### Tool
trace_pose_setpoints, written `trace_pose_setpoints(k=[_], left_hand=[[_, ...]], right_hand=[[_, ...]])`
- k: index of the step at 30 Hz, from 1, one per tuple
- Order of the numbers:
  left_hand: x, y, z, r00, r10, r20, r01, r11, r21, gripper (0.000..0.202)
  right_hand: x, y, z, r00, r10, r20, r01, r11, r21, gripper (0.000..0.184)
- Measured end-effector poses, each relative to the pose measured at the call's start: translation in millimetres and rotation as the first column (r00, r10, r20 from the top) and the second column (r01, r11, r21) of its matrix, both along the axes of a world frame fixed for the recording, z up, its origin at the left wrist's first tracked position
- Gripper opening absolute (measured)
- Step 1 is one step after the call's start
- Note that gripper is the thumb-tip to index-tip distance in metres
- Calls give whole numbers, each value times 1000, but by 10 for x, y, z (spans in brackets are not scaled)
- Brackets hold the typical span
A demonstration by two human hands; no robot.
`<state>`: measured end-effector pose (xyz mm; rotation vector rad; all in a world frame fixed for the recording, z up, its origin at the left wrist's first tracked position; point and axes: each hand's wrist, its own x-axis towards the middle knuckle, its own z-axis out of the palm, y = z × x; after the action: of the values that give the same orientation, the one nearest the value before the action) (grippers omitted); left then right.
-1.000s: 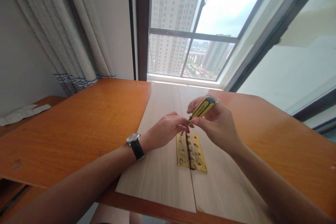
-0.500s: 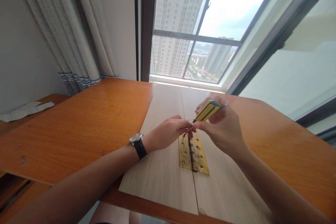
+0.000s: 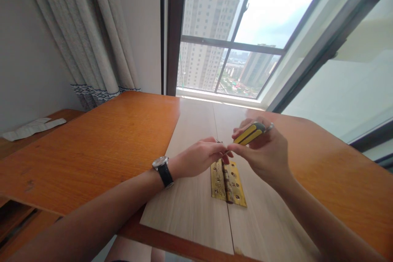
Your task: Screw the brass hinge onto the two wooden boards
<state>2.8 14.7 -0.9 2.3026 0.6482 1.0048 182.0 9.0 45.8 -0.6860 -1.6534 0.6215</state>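
Observation:
My right hand (image 3: 264, 151) is shut on a yellow-and-black screwdriver (image 3: 248, 134), its shaft hidden by the fingers and its tip near my left fingertips. My left hand (image 3: 198, 157) pinches something thin and metallic, probably a small screw (image 3: 218, 141), though it is too small to see clearly. Both hands hover above a tarnished brass hinge (image 3: 228, 184), which lies open and flat across the seam of two pale wood boards (image 3: 187, 208). A wristwatch with a black strap (image 3: 162, 170) sits on my left wrist.
The pale boards rest on an orange wooden table (image 3: 92, 151). A strip of white paper (image 3: 33, 127) lies on a lower wooden ledge at the left. A patterned curtain (image 3: 92, 41) hangs at the left, beside a tall window (image 3: 224, 32).
The screwdriver has shifted slightly right relative to the hinge and lies flatter. My hands stay close together, and the whole view has drifted a little.

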Motion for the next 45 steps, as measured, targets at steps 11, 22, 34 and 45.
trace_pose_setpoints(k=[11,22,34,45], left_hand=[[18,29,-6,999,47,4,-47,999,26,25],[-6,15,-12,999,45,28,-48,994,98,23],[-15,51,-43,998,55,29,-59,985,162,19],[-28,54,-56,991,133,-12,-128,973,191,20]], right_hand=[[79,-1,-55,982,155,108,-157,988,7,30],[58,70,-74,992,44,117,-49,998,33,8],[63,58,-104,993,40,115,-46,998,51,17],[72,44,-101,977,82,197,-90,995,33,21]])
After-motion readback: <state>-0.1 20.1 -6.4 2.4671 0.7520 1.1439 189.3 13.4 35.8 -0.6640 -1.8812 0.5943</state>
